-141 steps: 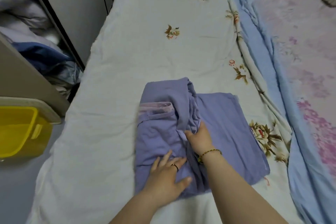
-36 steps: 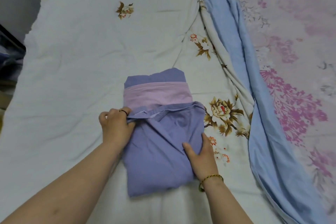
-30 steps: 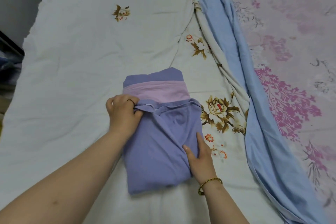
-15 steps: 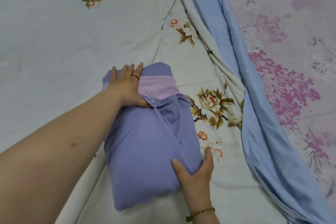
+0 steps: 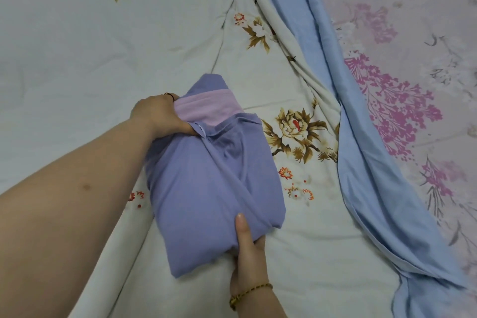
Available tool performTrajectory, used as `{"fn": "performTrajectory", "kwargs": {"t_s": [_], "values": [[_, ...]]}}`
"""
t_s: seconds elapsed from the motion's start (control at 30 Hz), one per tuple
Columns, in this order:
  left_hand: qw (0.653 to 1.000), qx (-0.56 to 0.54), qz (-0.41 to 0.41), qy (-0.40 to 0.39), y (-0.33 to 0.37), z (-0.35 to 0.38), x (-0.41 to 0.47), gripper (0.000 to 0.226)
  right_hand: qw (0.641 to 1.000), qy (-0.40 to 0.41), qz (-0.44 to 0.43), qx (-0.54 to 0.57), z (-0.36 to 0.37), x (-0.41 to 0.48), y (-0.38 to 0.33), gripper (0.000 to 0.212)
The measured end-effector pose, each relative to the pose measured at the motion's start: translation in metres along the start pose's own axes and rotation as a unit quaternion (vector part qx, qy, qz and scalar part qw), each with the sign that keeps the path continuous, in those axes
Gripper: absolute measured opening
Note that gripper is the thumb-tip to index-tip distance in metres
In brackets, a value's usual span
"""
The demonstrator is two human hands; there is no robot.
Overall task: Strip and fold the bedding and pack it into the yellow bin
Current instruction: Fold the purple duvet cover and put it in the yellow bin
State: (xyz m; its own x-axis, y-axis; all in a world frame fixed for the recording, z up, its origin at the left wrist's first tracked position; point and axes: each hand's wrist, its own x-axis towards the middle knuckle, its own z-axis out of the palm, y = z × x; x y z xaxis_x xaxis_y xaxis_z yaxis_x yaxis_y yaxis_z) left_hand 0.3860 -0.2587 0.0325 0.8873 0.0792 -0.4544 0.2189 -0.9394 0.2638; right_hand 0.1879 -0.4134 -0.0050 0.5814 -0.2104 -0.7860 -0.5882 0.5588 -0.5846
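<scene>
Bedding folded into a purple bundle (image 5: pixel 206 188) lies mid-frame on the bed's cream floral sheet (image 5: pixel 77 46), with a pink band (image 5: pixel 206 108) showing at its upper end. The left grip (image 5: pixel 160 116) is clenched on the bundle's upper left edge beside that band, and the right grip (image 5: pixel 249 253) grasps the lower edge, thumb on top and fingers tucked beneath. A blue sheet (image 5: pixel 361 162) runs diagonally down the right side, with a pink-flowered cover (image 5: pixel 413 59) beyond it at far right.
</scene>
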Motion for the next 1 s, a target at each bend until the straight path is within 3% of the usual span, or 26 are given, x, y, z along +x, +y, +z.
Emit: {"fn": "performTrajectory", "kwargs": {"t_s": [0.1, 0.23, 0.33, 0.5, 0.6, 0.77, 0.83, 0.9, 0.93, 1.0], "values": [[0.998, -0.063, -0.027, 0.01, -0.013, -0.002, -0.008, 0.095, 1.0, -0.016, -0.02, 0.004, 0.003, -0.002, -0.001, 0.131], [0.991, -0.127, -0.041, 0.017, -0.027, -0.003, -0.017, 0.124, 0.998, -0.046, -0.044, 0.016, 0.005, 0.006, -0.006, 0.111], [0.991, -0.126, -0.04, 0.02, -0.028, 0.001, -0.02, 0.132, 0.998, -0.029, -0.055, 0.032, 0.006, 0.012, -0.006, 0.105], [0.992, -0.116, -0.052, 0.012, -0.024, 0.001, -0.013, 0.129, 0.996, -0.045, -0.029, 0.072, 0.008, 0.028, -0.009, 0.128], [0.992, -0.111, -0.057, 0.028, -0.024, 0.005, -0.006, 0.112, 0.995, -0.085, -0.005, 0.053, 0.007, 0.04, -0.013, 0.128], [0.995, -0.089, -0.028, 0.034, -0.035, 0.008, -0.004, 0.108, 0.992, -0.091, 0.009, 0.089, 0.01, 0.042, -0.013, 0.126], [0.997, -0.059, 0.002, 0.05, -0.039, 0.003, -0.018, 0.098, 0.992, -0.081, 0.008, 0.101, 0.014, 0.039, -0.019, 0.114], [0.995, -0.051, 0.051, 0.067, -0.039, 0.005, -0.047, 0.088, 0.991, -0.065, 0.017, 0.117, 0.018, 0.034, -0.03, 0.079], [0.992, -0.069, 0.078, 0.065, -0.038, 0.008, -0.066, 0.087, 0.991, -0.06, 0.017, 0.12, 0.021, 0.031, -0.036, 0.064], [0.977, -0.184, 0.09, 0.056, -0.035, 0.018, -0.105, 0.085, 0.993, -0.064, 0.001, 0.102, 0.027, 0.022, -0.05, 0.061]]}}
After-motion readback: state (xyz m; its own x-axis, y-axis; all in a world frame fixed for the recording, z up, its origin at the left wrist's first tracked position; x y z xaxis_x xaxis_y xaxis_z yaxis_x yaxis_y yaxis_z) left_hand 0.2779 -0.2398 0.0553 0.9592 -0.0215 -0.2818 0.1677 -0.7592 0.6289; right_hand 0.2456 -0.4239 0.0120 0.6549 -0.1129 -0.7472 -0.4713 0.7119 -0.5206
